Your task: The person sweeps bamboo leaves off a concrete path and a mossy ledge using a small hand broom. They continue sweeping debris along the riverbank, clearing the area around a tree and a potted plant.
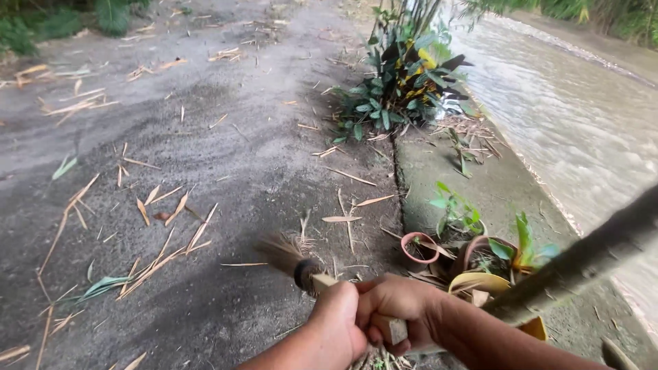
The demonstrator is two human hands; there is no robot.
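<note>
Both hands grip a short broom (301,264) low in the head view: the left hand (336,325) and right hand (397,305) have fingers wrapped tight around its pale handle. Its blurred bristles hover over the grey ground (205,137), near dry leaves (164,205) and small pots (419,247).

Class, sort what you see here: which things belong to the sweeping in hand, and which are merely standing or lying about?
In use:
- broom, its bristles on the ground
- left hand and right hand, both gripping its handle
- dry leaves scattered on the path

Just about:
- small pots with plants
- leafy bush
- water channel
- blurred pole
</note>
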